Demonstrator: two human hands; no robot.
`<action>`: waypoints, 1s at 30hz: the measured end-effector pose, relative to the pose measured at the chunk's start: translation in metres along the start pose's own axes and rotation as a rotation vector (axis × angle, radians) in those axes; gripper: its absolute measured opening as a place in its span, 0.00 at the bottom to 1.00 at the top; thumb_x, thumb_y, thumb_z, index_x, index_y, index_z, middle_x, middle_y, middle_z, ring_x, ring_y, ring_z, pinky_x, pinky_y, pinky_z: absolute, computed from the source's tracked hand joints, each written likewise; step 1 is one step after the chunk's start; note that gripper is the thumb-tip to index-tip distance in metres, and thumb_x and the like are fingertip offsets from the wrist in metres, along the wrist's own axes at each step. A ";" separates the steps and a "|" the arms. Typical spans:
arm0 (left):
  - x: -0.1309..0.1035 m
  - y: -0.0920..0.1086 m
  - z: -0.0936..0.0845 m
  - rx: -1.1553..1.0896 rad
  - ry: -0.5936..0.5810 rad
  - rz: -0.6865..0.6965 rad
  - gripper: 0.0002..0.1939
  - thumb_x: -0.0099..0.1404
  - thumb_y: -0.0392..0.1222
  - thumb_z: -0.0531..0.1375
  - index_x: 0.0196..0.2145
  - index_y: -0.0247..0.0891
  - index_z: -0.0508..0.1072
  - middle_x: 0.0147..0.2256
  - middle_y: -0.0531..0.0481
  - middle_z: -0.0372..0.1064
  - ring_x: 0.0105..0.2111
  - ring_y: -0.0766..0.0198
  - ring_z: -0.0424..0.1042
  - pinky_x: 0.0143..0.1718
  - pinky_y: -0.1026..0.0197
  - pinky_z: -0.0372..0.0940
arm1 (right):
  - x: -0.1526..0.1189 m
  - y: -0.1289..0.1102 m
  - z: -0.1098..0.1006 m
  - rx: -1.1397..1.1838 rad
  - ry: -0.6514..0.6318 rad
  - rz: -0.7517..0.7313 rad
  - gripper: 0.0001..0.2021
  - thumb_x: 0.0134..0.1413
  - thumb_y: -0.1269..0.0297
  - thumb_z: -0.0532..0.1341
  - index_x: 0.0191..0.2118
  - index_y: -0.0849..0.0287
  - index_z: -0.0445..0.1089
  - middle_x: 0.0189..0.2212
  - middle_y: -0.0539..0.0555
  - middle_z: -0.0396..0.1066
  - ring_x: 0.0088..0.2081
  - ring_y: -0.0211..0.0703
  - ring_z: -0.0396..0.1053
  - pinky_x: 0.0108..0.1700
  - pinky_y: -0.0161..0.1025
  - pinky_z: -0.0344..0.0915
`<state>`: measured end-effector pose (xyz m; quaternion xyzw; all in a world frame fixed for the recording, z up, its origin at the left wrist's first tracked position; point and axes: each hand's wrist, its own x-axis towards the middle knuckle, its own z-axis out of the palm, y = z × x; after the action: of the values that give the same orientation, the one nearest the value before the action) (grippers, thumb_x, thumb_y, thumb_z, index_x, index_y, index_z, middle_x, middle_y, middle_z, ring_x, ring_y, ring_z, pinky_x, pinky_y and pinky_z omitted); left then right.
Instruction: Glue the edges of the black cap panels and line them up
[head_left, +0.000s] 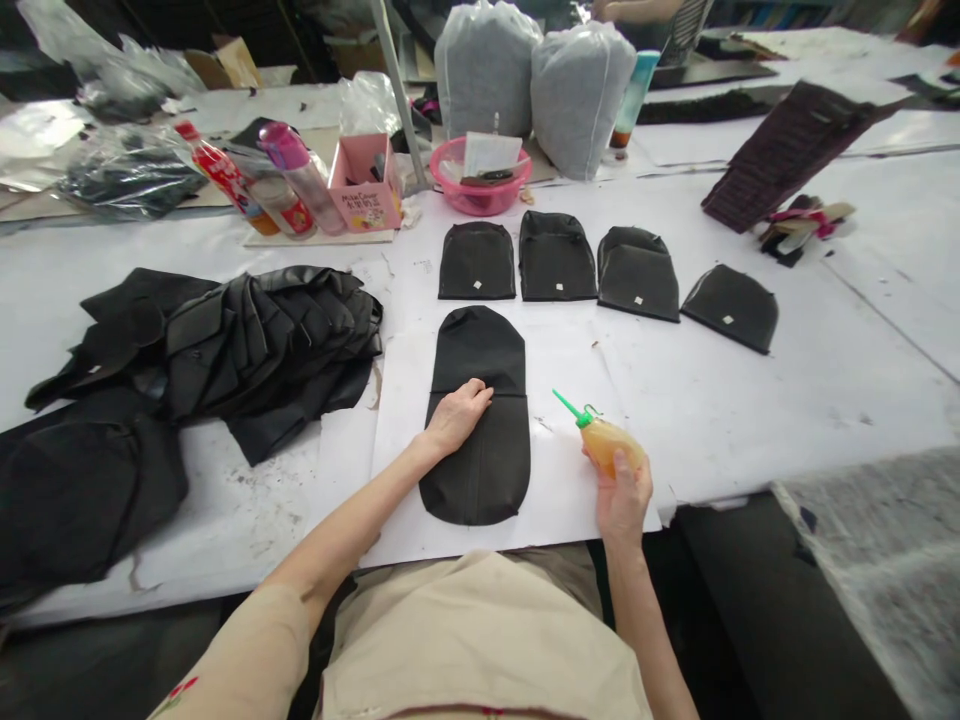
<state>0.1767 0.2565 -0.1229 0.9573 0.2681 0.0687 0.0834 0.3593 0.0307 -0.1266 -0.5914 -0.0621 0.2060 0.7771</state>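
An oblong black fabric piece (484,460) with rounded ends lies flat in front of me, a seam or folded edge crossing its middle. On that crossing edge rests my left hand (459,414), its fingers bent and pressed together at the cloth; whether they pinch the edge is hard to make out. To the right of the fabric, my right hand (624,495) is wrapped round a squeeze bottle (611,447) of amber liquid. The bottle's green nozzle tilts up and left, apart from the fabric.
Several black pocket-shaped pieces (559,258) lie in a row behind. A heap of black pieces (277,340) covers the left. Farther back stand a pink basket (481,200), a pink box (367,185), bottles (221,170) and stuffed bags (487,70). A metal pole (397,80) rises there.
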 end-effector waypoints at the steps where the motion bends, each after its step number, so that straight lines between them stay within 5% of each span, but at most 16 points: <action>1: 0.004 0.001 0.000 0.022 -0.021 -0.012 0.11 0.76 0.36 0.54 0.49 0.35 0.74 0.47 0.42 0.72 0.40 0.59 0.76 0.37 0.61 0.71 | 0.000 0.001 -0.001 0.002 -0.004 -0.005 0.19 0.54 0.52 0.72 0.45 0.58 0.70 0.43 0.54 0.76 0.43 0.48 0.77 0.45 0.52 0.79; 5: 0.021 0.006 -0.001 0.062 -0.036 -0.017 0.12 0.75 0.33 0.51 0.38 0.34 0.74 0.41 0.40 0.73 0.35 0.57 0.75 0.33 0.58 0.68 | 0.001 0.004 -0.004 0.025 -0.002 -0.014 0.18 0.55 0.54 0.71 0.46 0.58 0.71 0.44 0.54 0.76 0.43 0.47 0.77 0.44 0.50 0.80; 10: 0.025 -0.001 -0.018 0.048 0.009 0.066 0.09 0.70 0.29 0.53 0.34 0.36 0.71 0.38 0.40 0.73 0.43 0.52 0.74 0.44 0.54 0.69 | 0.001 0.002 -0.005 0.066 0.007 -0.011 0.17 0.55 0.55 0.71 0.46 0.58 0.73 0.43 0.53 0.77 0.43 0.46 0.78 0.42 0.45 0.81; 15: 0.001 -0.006 -0.076 -0.192 0.180 0.196 0.09 0.72 0.32 0.49 0.35 0.40 0.64 0.31 0.50 0.70 0.28 0.64 0.70 0.32 0.61 0.65 | 0.003 -0.002 -0.005 0.122 0.028 0.032 0.19 0.56 0.51 0.70 0.47 0.58 0.74 0.46 0.55 0.77 0.47 0.46 0.77 0.48 0.46 0.79; 19: -0.015 0.009 -0.135 -0.516 0.248 0.199 0.04 0.73 0.36 0.50 0.40 0.42 0.63 0.34 0.51 0.70 0.29 0.67 0.71 0.32 0.63 0.66 | 0.002 -0.003 -0.003 0.132 0.040 0.041 0.19 0.57 0.50 0.69 0.47 0.58 0.74 0.45 0.55 0.78 0.45 0.46 0.78 0.50 0.50 0.79; 21: -0.010 0.012 -0.146 -0.627 0.203 0.154 0.03 0.73 0.39 0.52 0.40 0.42 0.64 0.33 0.53 0.70 0.30 0.67 0.72 0.34 0.64 0.67 | 0.002 -0.004 -0.001 0.139 0.056 0.044 0.19 0.56 0.51 0.69 0.47 0.58 0.74 0.45 0.55 0.78 0.43 0.46 0.78 0.49 0.50 0.79; 23: 0.005 0.007 -0.137 -0.674 0.089 0.121 0.03 0.71 0.40 0.54 0.38 0.41 0.67 0.31 0.55 0.70 0.28 0.68 0.72 0.35 0.64 0.68 | 0.001 -0.005 0.000 0.150 0.067 0.049 0.19 0.55 0.51 0.70 0.46 0.58 0.74 0.45 0.55 0.78 0.44 0.46 0.78 0.49 0.50 0.79; 26: 0.033 -0.010 -0.093 -0.626 -0.112 0.117 0.05 0.67 0.42 0.58 0.36 0.39 0.72 0.30 0.55 0.73 0.28 0.67 0.73 0.35 0.65 0.67 | 0.000 -0.007 0.000 0.156 0.068 0.050 0.19 0.54 0.51 0.71 0.45 0.58 0.74 0.46 0.55 0.77 0.46 0.46 0.78 0.49 0.48 0.79; 30: 0.052 -0.027 -0.035 -0.407 -0.136 0.084 0.05 0.66 0.40 0.61 0.34 0.39 0.75 0.33 0.51 0.76 0.32 0.63 0.74 0.37 0.64 0.66 | 0.000 -0.007 0.001 0.140 0.044 0.022 0.19 0.53 0.51 0.72 0.45 0.57 0.73 0.46 0.55 0.77 0.46 0.45 0.78 0.48 0.45 0.80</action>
<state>0.2009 0.3114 -0.0893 0.9335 0.2023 0.0603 0.2899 0.3604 0.0298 -0.1193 -0.5408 -0.0239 0.2052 0.8154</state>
